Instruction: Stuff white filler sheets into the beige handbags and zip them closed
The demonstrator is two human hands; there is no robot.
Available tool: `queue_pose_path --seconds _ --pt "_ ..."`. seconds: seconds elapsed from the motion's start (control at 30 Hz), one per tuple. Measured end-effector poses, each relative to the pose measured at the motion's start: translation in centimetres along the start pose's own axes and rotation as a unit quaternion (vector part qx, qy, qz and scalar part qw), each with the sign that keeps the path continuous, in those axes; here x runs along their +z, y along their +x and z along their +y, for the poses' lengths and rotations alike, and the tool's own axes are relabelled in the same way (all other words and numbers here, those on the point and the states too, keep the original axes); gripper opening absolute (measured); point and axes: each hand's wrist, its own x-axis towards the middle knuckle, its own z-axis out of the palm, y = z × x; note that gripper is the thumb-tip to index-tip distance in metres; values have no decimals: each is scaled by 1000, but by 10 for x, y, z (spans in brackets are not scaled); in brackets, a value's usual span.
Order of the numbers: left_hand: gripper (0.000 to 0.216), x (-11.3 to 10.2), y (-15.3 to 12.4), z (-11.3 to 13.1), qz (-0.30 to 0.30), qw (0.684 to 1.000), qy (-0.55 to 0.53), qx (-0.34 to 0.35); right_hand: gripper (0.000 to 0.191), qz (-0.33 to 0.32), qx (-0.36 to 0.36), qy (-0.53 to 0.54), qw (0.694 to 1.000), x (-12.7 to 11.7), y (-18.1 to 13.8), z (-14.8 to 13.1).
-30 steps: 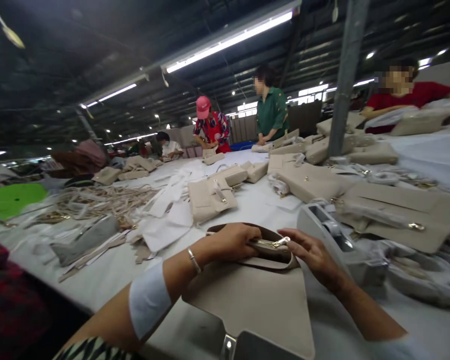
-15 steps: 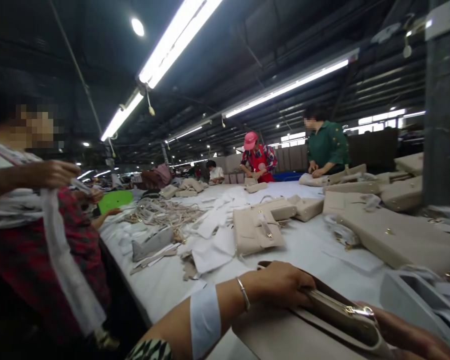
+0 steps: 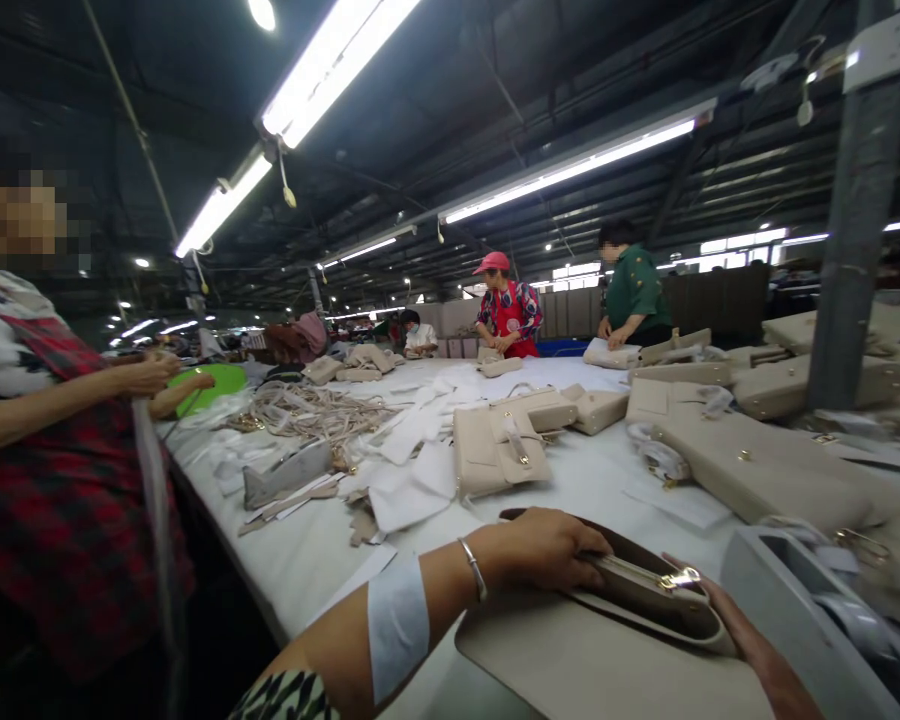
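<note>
A beige handbag lies open on the white table right in front of me, its flap spread toward me. My left hand is closed over the bag's inner pocket near its dark rim. My right hand lies along the right end of that pocket, just under the gold zipper pull; its fingers are mostly hidden behind the bag. I wear a silver bangle and a white sleeve band on the left arm.
Several beige bags and white cloths cover the table, with a heap of straps at the left. A grey tray stands at my right. A person in a red plaid apron stands close left; other workers stand at the far end. A grey pillar rises right.
My view has swung up and to the left, so the person at my left is now in sight. Both hands have stayed on the bag's zipper pocket.
</note>
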Motion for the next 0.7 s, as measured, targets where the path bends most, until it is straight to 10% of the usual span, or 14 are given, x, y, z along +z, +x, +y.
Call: queue_pose_path --seconds 0.17,0.3,0.5,0.7 --pt "25 2 -20 -3 198 977 -22 80 47 -20 18 103 994 10 -16 -46" --pt "22 4 -38 -29 436 878 -187 -60 49 -30 21 58 998 8 -17 -48" --pt "40 36 -43 -67 326 772 -513 -185 60 -36 -34 17 999 7 -16 -47" --pt "31 50 -55 -59 273 704 -625 -198 27 -57 59 108 991 6 -16 -60"
